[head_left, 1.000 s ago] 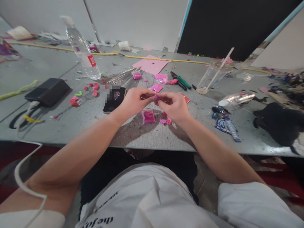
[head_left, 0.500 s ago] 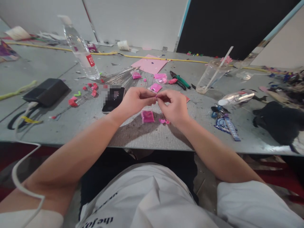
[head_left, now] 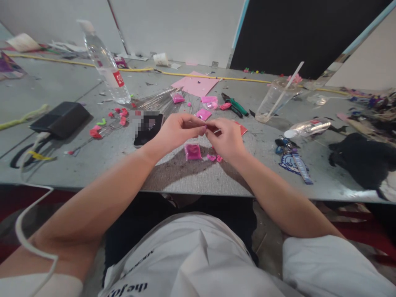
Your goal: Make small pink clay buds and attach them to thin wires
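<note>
Over the middle of the table, my left hand [head_left: 180, 128] and my right hand [head_left: 227, 138] meet at the fingertips. Both are closed in a pinch around a tiny pink clay-like piece [head_left: 205, 127], mostly covered by the fingers. Below them on the tabletop lies a clear packet of bright pink clay-like material [head_left: 193, 152]. Small pink shaped bits [head_left: 211, 157] rest just right of it, under my right hand. Beyond my fingers is another pink packet [head_left: 203, 114]. A dark phone-like device [head_left: 150, 130], partly blurred out, lies beside my left wrist.
At the left stand a water bottle [head_left: 107, 68] and a black power adapter [head_left: 61, 119] with a white cable. Green-handled pliers [head_left: 236, 105], a plastic cup with a straw [head_left: 274, 101], a lying bottle [head_left: 309, 128] and keychains [head_left: 293, 161] are to the right. Pink paper [head_left: 196, 83] lies behind.
My joined fingertips have shifted very slightly to the right and turned a little around the pink piece. Things on the table stay where they were.
</note>
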### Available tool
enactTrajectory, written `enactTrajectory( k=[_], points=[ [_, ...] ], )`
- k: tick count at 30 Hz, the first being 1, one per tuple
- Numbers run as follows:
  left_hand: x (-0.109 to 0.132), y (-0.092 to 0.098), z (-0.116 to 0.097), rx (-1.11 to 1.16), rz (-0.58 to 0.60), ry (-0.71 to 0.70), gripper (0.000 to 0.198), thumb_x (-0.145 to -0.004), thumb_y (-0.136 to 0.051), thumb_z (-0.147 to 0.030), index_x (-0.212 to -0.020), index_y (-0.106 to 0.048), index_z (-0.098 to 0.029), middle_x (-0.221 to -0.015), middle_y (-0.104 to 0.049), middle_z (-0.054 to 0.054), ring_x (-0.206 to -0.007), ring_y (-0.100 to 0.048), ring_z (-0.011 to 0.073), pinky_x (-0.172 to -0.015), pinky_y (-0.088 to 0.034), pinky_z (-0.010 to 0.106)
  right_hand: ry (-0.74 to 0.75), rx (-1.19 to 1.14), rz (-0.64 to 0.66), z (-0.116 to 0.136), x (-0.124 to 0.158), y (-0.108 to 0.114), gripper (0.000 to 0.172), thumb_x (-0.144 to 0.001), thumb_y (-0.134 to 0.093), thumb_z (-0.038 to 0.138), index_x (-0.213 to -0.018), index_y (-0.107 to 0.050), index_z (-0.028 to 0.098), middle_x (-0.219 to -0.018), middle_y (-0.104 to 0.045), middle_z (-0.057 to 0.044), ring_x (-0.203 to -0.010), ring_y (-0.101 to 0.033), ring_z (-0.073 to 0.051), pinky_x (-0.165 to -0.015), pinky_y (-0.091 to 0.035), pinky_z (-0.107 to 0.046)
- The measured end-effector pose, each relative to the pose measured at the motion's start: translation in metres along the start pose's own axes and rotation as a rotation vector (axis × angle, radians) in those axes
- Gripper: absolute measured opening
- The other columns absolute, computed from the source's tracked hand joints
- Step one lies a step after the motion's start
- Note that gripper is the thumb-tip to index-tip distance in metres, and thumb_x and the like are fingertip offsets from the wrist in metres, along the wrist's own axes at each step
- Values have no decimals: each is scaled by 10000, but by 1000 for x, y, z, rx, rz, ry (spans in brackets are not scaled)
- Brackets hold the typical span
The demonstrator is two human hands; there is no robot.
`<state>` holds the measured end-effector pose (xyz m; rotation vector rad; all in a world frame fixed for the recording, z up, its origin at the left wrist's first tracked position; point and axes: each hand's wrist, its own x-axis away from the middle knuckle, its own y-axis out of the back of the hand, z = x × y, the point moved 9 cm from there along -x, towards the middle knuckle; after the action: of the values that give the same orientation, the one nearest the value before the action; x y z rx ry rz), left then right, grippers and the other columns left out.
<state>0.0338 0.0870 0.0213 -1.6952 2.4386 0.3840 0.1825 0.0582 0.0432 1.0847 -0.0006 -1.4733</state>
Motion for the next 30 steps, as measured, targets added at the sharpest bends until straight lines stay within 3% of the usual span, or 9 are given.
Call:
enactTrajectory(
  k=[3, 5, 8, 11, 16, 22, 26, 30],
  points=[
    [0, 4, 1, -15, -40, 7, 276, -757, -954, -361, -888, -794, -180, -858, -829, 80, -839, -790, 213, -799, -634, 348, 22, 4, -7, 3, 1, -1, 153, -917, -654, 176, -942, -799, 218, -902, -802, -74, -869, -740, -249, -829, -605, -422],
    [0, 7, 3, -1, -64, 25, 314, -751, -962, -362, -940, -784, -183, -846, -829, 78, -816, -786, 212, -760, -623, 339, -12, -61, -6, 2, 3, -2, 152, -909, -654, 183, -949, -796, 221, -914, -813, -66, -852, -750, -238, -809, -617, -408],
    [0, 11, 3, -15, -98, 7, 365, -761, -943, -335, -1076, -828, -191, -941, -849, 86, -873, -794, 220, -826, -632, 360, -95, -226, 8, -3, 5, -5, 138, -888, -696, 233, -987, -791, 224, -942, -826, -57, -821, -766, -222, -776, -638, -390],
    [0, 12, 1, -44, -103, -20, 237, -760, -902, -242, -989, -875, -191, -994, -856, 84, -942, -796, 229, -928, -627, 377, -156, -331, 24, -7, 6, -8, 121, -892, -746, 321, -954, -759, 218, -929, -823, -61, -793, -765, -212, -755, -635, -384],
    [1, 5, 0, 12, -57, 11, 186, -768, -798, -125, -911, -892, -200, -943, -851, 62, -893, -789, 209, -922, -642, 375, -180, -211, 28, -14, 3, -5, 211, -877, -818, 377, -994, -735, 223, -775, -761, -12, -681, -690, -177, -697, -563, -359],
    [1, -4, -1, 60, 45, 12, 183, -815, -884, -298, -972, -878, -206, -966, -851, 76, -913, -800, 217, -908, -649, 372, -105, -119, 83, -10, 3, -8, 90, -939, -689, 241, -995, -757, 220, -836, -792, -44, -744, -728, -206, -682, -556, -354],
    [-1, 1, 5, 78, 11, 26, 289, -750, -953, -341, -968, -835, -192, -924, -844, 78, -869, -797, 212, -844, -642, 358, -111, -182, 107, -8, 6, -12, 88, -955, -646, 251, -987, -724, 226, -794, -784, -34, -721, -758, -212, -673, -596, -360],
    [-2, 10, 5, 84, -66, 16, 387, -742, -950, -326, -1086, -841, -189, -992, -855, 92, -895, -795, 212, -857, -634, 356, -82, -295, 93, -1, 8, -11, 191, -912, -679, 229, -1091, -746, 222, -980, -833, -62, -882, -807, -235, -788, -651, -389]
  ],
)
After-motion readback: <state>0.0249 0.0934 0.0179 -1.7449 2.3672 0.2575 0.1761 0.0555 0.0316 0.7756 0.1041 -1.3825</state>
